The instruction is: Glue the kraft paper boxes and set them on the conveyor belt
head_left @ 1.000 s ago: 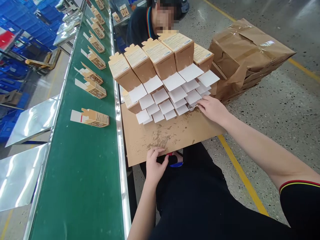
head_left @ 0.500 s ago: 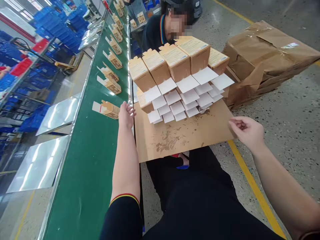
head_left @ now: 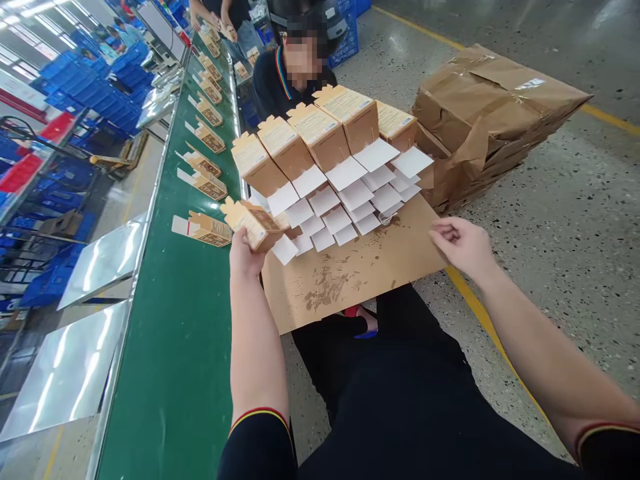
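Observation:
My left hand (head_left: pixel 245 256) is closed around a small tan cardboard carton (head_left: pixel 256 227), tilted, with its end flaps standing open. This carton is at the left end of a stack of similar cartons (head_left: pixel 313 133), whose white flaps (head_left: pixel 349 173) point toward me. Beneath the stack lies a brown cardboard sheet (head_left: pixel 350 280) with dark stains. Off the sheet's right edge hovers my right hand (head_left: pixel 465 248), its fingers curled in with nothing visible in them. Close to my left hand, another open carton (head_left: pixel 210 230) stands on the green conveyor belt (head_left: pixel 185 347).
More open cartons (head_left: pixel 207 137) line the belt toward the far end. Across the stack sits a co-worker (head_left: pixel 270 83) in a dark shirt. Brown paper-wrapped bundles (head_left: pixel 493 120) stand on the floor at right. Metal plates (head_left: pixel 75 360) lie left of the belt.
My left hand, empty before, now grips a carton from the stack's left end. My right hand keeps its curled shape. The view has shifted slightly.

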Demonstrator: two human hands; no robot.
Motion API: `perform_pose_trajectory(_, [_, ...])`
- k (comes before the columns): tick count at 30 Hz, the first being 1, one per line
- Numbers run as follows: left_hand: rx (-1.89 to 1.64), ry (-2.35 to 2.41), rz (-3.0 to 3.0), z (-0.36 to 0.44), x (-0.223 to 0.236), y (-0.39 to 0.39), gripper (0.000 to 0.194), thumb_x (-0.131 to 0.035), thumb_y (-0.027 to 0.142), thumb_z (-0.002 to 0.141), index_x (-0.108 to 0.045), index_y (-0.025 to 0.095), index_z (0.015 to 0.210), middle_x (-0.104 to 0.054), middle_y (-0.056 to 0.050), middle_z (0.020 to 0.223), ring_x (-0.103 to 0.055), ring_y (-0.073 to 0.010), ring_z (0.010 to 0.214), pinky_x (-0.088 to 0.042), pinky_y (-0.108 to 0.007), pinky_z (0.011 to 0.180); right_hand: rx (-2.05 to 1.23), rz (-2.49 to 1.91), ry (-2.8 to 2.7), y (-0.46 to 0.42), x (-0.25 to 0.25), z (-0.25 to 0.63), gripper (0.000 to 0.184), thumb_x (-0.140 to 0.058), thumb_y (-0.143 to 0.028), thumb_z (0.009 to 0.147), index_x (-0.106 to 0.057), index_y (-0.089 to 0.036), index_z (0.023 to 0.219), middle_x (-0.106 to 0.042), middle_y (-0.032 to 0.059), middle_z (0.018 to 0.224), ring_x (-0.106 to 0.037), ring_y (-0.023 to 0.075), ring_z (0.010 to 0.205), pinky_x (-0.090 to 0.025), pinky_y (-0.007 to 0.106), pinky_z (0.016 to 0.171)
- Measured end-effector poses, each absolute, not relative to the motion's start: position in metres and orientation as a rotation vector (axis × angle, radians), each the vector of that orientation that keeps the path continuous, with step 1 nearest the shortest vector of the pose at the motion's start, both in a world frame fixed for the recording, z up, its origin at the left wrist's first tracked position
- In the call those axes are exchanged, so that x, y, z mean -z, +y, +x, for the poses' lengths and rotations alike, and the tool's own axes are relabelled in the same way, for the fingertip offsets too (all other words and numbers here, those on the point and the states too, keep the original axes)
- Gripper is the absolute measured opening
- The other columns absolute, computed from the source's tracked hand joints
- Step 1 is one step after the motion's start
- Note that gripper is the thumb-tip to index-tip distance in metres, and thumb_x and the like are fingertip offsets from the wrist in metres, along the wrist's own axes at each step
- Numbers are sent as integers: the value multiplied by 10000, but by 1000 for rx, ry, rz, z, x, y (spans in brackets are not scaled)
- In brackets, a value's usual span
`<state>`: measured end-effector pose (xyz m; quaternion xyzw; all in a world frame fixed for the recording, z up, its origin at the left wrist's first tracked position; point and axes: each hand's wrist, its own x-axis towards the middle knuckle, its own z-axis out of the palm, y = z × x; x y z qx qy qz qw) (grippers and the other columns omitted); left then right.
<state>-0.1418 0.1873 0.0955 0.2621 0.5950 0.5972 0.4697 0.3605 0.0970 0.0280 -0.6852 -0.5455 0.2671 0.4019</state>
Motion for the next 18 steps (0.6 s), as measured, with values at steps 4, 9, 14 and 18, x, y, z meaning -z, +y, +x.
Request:
perform_pose_trajectory(4, [-1695, 1300, 757, -131, -93, 107, 624, -889, 542, 821, -769, 255, 1362, -771, -128, 1512, -651, -395, 1554, -652, -484, 1177, -654, -1718, -1664, 147, -46, 335, 301, -862, -284, 957, -852, -164, 1233, -835, 117, 1003, -749, 235, 835, -644, 409, 878])
perform_pose_trajectory(9, [-1667, 1347, 775, -94, -66, 26, 788, -1052, 597, 728, -778, 311, 1408, -762, -124, 1559, -633, -406, 1579, -611, -550, 1240, -457, -1629, -1967, 174, -45, 324, 230, -808, -263, 998, -884, -161, 1189, -858, 129, 1031, -804, 317, 965, -649, 460, 922])
perform_pose_trajectory(14, [-1597, 1378, 679, -65, -34, 10, 785, -1094, 553, 719, -768, 283, 1380, -781, -161, 1509, -726, -389, 1470, -649, -517, 1178, -391, -1604, -2149, 182, -46, 328, 228, -675, -240, 1071, -888, -170, 1112, -868, 142, 1083, -787, 294, 919, -627, 425, 827])
perform_pose_trajectory(18, [-1598, 1413, 674, -58, -23, 18, 843, -1124, 510, 682, -720, 311, 1395, -801, -133, 1435, -785, -351, 1369, -669, -506, 1140, -332, -1632, -2268, 183, -56, 324, 235, -645, -181, 1075, -877, -149, 1092, -848, 164, 1095, -755, 283, 951, -585, 410, 837])
